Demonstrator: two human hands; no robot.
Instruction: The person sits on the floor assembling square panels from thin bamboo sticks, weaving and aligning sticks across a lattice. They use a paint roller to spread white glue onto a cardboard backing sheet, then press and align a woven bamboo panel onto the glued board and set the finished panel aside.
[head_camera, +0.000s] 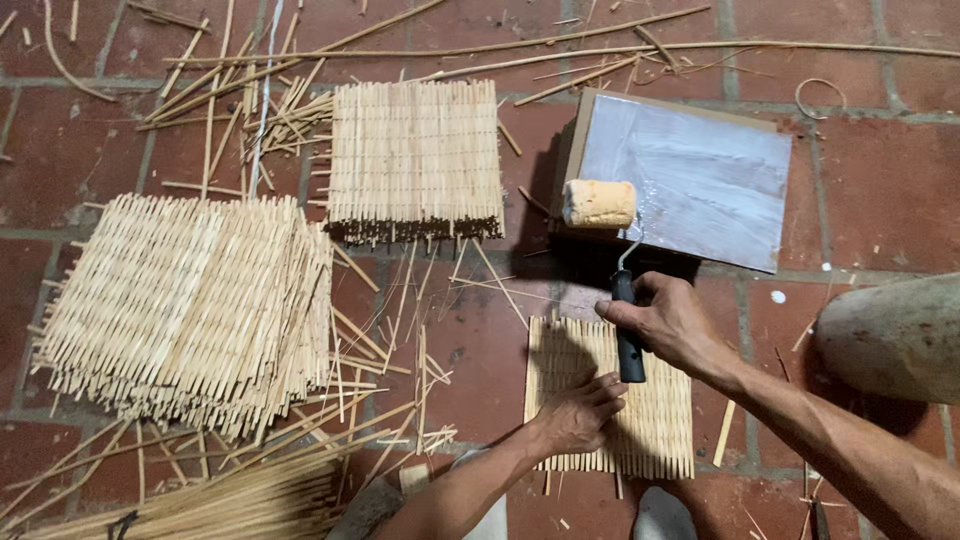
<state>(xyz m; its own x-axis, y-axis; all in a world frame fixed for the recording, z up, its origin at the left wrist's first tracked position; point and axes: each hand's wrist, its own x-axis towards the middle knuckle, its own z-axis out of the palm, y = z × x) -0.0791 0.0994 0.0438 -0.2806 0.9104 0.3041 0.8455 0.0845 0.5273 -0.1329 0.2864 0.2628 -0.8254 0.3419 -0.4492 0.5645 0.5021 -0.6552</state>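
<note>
Now your right hand (672, 322) grips the black handle of a paint roller (600, 204) resting on the glue-smeared board (700, 180), while your left hand (580, 412) presses flat, fingers spread, on the small bamboo mat (660, 430) on the brick floor (880, 180).

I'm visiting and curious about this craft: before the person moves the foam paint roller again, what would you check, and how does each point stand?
1. Right hand grips the black handle of the yellow foam paint roller: ok.
2. Left hand presses flat on the small woven bamboo mat: ok.
3. Roller foam sits at the edge of the white-coated flat board: ok.
4. Enough coating on the foam: cannot tell.
5. Mat lies flat on the red brick floor: ok.
6. Loose bamboo sticks lie apart from the mat: not ok, some touch its edge.
</note>
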